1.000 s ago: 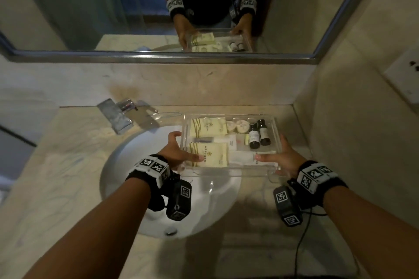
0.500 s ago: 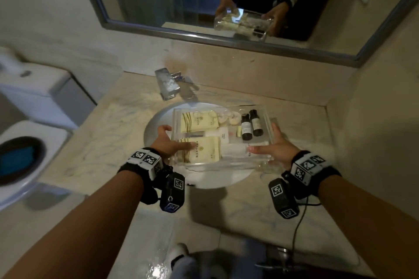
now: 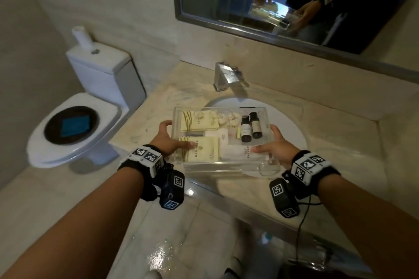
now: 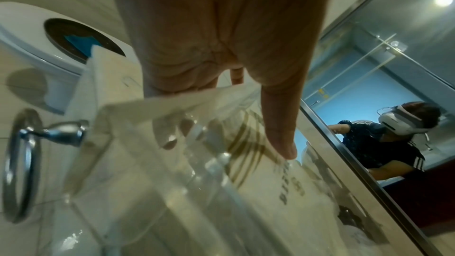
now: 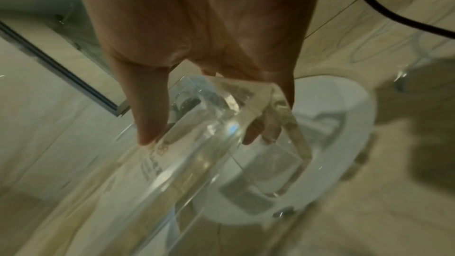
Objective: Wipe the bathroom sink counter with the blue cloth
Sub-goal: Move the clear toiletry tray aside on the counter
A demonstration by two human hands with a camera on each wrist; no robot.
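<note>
- You hold a clear, rectangular acrylic amenity tray [image 3: 223, 166] in the air over the round white sink basin [image 3: 292, 124], lifted off the beige marble counter [image 3: 335, 124].
- Your left hand [image 3: 167, 140] grips the tray's left side: the thumb lies over the rim onto the contents and the fingers curl underneath, as the left wrist view shows through the clear wall.
- Your right hand [image 3: 275, 149] grips the tray's right side the same way, thumb on top inside the rim, fingers wrapped under the base.
- Inside the tray, two cream sachets with gold stripes [image 3: 199, 121] fill the left half, one at the far edge and one at the near edge under your left thumb.
- Two small dark bottles with pale labels [image 3: 250, 128] lie side by side toward the tray's far right corner.
- Small round white items [image 3: 229, 118] sit along the far edge, between the sachets and the bottles; what they are is too small to tell.
- White packets [image 3: 235, 154] fill the near right part, under your right thumb.
- The blue cloth [image 3: 74, 125] lies folded flat in a round dark dish [image 3: 51, 130] on the closed white toilet lid [image 3: 74, 154], well apart from the counter, off its left edge.
- A square chrome tap [image 3: 223, 76] stands at the counter's back edge behind the basin.
</note>
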